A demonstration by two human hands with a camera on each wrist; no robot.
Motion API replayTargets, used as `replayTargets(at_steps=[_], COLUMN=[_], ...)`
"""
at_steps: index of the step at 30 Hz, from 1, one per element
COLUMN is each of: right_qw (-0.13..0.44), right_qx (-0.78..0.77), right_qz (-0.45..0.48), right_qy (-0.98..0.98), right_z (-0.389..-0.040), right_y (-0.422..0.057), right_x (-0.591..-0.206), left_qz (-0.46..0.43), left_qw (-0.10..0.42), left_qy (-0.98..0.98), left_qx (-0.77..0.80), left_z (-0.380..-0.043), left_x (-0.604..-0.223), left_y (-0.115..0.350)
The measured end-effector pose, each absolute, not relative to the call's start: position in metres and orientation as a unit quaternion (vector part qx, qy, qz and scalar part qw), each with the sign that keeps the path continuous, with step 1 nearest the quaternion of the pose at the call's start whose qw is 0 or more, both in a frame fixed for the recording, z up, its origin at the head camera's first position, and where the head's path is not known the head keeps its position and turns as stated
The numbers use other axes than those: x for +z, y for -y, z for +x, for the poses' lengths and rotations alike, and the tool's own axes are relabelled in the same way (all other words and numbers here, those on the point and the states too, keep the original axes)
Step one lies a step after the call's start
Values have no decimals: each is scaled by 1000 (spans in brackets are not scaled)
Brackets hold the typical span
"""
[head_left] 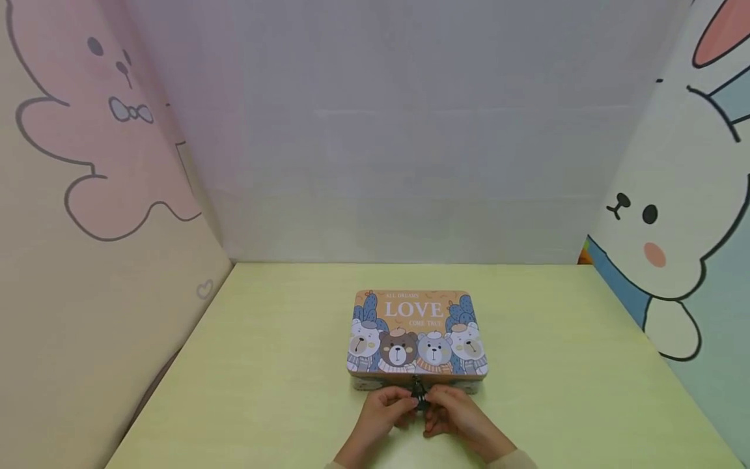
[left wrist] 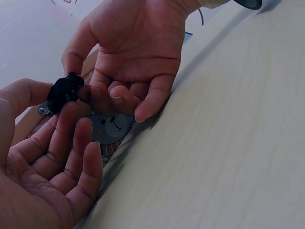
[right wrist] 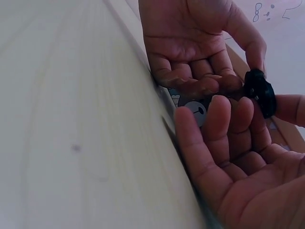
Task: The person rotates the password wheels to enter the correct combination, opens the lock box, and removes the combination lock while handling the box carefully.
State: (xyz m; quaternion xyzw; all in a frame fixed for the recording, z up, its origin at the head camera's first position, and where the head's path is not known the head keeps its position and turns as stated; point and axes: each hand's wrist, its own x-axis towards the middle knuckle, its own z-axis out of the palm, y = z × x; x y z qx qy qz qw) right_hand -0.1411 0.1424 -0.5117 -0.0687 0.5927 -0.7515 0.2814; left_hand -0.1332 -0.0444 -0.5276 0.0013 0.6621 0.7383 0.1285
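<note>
A small black padlock [head_left: 418, 395] hangs at the front clasp of a tin box [head_left: 417, 339] whose lid shows bears, cacti and the word LOVE. The left hand [head_left: 379, 414] pinches the padlock from the left, between thumb and fingertips. From the other side the right hand [head_left: 463, 417] pinches it too, thumb on top. Up close in the left wrist view, the padlock [left wrist: 66, 93] has small marks on its dark face, too blurred to read. Both hands' other fingers curl loosely below it. Part of the box front is hidden behind the fingers.
The box lies with its lid down on a pale yellow-green table [head_left: 263, 365]. A plain whitish wall sheet [head_left: 398, 143] stands behind, with cartoon-printed sheets [head_left: 662, 215] at the sides.
</note>
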Motion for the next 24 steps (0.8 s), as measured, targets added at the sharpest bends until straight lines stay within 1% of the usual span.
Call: replayTargets(at_steps=[7,13,24], right_qw=[287,292,287], right_qx=[-751,-751,-770], right_qz=[-55,-42,-96], right_qy=[-592,-590,-562], right_z=[-143,-143,-142], right_y=[-143,-143,-147], right_x=[-510,-508,-509], left_qz=[2,-12,-12], left_qw=[129,142,152], left_qy=[-658,-650,-641], left_qx=[742,746,752], left_z=[-135,-134,-137], left_x=[-526,-526,-528], left_y=[44,45,46])
